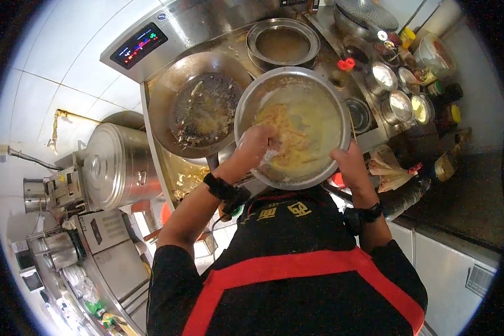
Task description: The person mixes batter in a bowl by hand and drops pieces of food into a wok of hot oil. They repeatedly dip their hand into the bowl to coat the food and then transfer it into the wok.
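A large metal mixing bowl is tilted toward me, with pale yellow batter smeared inside. Batter-coated food strips lie in a heap on its left side. My left hand reaches over the near-left rim into the bowl, its fingers closed on some of the coated strips; white batter clings to them and the fingertips are partly hidden. On the right, my right hand grips the bowl's rim. Just left of the bowl sits a wok holding dark, foaming oil with small pale pieces in it.
Behind the bowl stands a round pan of brownish liquid. Metal seasoning containers crowd the right side, with a strainer above. A big lidded pot is at left. A lit control panel is behind the wok.
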Tool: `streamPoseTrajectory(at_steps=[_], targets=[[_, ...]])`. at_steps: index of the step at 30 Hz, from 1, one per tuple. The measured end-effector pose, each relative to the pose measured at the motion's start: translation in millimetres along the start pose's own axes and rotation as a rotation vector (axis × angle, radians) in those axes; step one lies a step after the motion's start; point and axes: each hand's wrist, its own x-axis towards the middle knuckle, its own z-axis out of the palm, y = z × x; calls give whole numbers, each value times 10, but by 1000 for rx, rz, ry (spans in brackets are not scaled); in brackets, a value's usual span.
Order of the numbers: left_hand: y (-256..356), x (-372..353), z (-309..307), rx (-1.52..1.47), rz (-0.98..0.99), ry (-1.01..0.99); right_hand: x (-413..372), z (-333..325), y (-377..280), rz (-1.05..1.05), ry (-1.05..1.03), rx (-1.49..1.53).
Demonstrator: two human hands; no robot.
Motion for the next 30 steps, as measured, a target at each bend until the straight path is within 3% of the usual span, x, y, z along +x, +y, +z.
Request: streamPoseTrajectory(at_steps=[7, 9, 10, 12, 15, 20, 22, 25, 27, 30], targets=[[252, 199, -140, -188, 15, -65, 5, 27, -58, -5, -4, 59], [132, 207, -41, 42, 227, -24, 10, 17, -25, -10, -1, 65], [98, 181, -38, 40, 227, -28, 1, 7, -4, -14, 3, 73], [14, 118, -94, 331, 76, -170, -22, -1, -34, -5, 8, 64], [-25, -29, -37, 453, 130, -336, -71, 6, -95, 25, 5, 45], [-179, -106, 379, 392, 150, -238, -46, 7, -78, 56, -26, 34], [-128, -73, 396, 333, 143, -208, -67, 18, -103, 30, 27, -99], [-28, -61, 301, 411, 25, -343, 36, -104, 113, 149, 17, -132], [-17, -85, 223, 201, 106, -228, -2, -74, 156, 63, 30, -1], [-138, -43, 169, 236, 247, -168, 25, -108, 175, 71, 67, 17]])
